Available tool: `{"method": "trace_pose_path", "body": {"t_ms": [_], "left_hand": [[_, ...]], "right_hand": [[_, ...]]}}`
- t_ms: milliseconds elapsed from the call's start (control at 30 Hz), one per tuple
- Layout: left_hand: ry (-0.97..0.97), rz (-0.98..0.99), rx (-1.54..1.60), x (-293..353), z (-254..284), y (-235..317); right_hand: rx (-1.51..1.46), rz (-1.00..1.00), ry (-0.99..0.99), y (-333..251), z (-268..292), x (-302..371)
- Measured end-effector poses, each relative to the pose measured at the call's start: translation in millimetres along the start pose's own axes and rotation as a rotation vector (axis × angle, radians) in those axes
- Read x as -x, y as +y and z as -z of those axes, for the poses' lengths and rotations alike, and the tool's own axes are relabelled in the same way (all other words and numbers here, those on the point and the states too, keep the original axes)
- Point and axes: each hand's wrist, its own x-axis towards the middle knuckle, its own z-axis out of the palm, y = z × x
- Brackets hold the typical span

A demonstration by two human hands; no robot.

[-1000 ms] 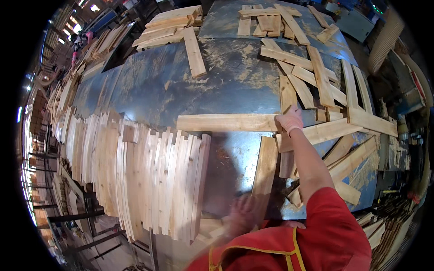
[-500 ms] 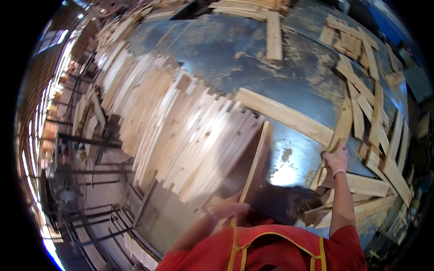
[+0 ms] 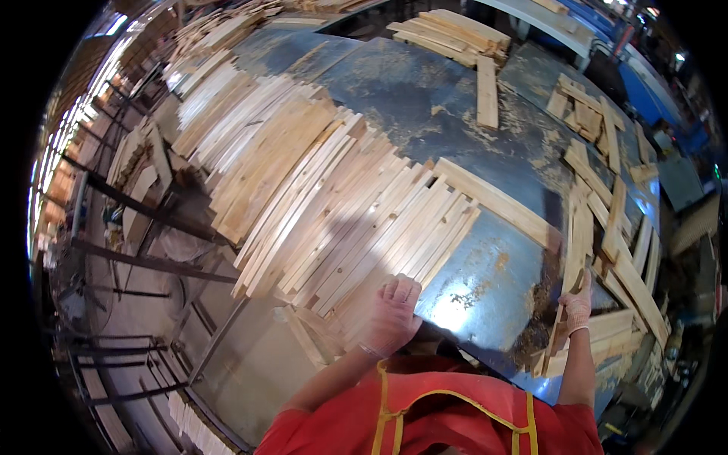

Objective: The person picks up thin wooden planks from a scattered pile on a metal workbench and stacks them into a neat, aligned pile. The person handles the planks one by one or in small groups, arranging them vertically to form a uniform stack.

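Note:
A slanting row of pale wooden boards (image 3: 349, 227) lies side by side over the left part of the metal table (image 3: 485, 265). My left hand (image 3: 394, 315), in a light glove, is closed at the near ends of the row's right-hand boards. What its curled fingers hold, if anything, is hidden. On the right, my gloved right hand (image 3: 578, 307) is closed around a narrow wooden board (image 3: 560, 334), tilted against the loose pile. Several boards (image 3: 618, 250) lie crisscrossed beyond and beside that hand. One long board (image 3: 497, 205) slants across the table between the row and the pile.
At the far side stand stacked boards (image 3: 447, 34), with a single board (image 3: 487, 91) jutting toward me. Sawdust is scattered over the tabletop. Dark metal frames (image 3: 144, 262) stand to the left, off the table. A loose plank (image 3: 303, 337) sits below the row's near ends.
The board that stood up from my left hand now lies at the row's right edge. My left hand has risen to the board ends. My right hand has shifted slightly down onto a board.

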Motion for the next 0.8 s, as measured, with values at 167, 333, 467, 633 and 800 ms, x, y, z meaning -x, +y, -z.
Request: {"method": "trace_pose_path", "body": {"t_ms": [167,333,467,633,800], "left_hand": [[-0.258,-0.058,0.426,-12,36,32],[-0.008,0.090,0.918,-57,35,47],[-0.045,0.444,1.329,-75,63,-52],[0.124,0.413,-0.228,-62,110,-167],[0.224,0.476,-0.698,-37,131,-197]], "right_hand": [[-0.677,0.212,-0.214,-91,-11,121],[-0.764,0.339,-0.872,-198,-98,216],[-0.498,0.444,-0.655,-189,-101,145],[0.322,0.604,-0.249,-151,-100,-27],[0.694,0.565,-0.307,-161,-102,-102]]}}
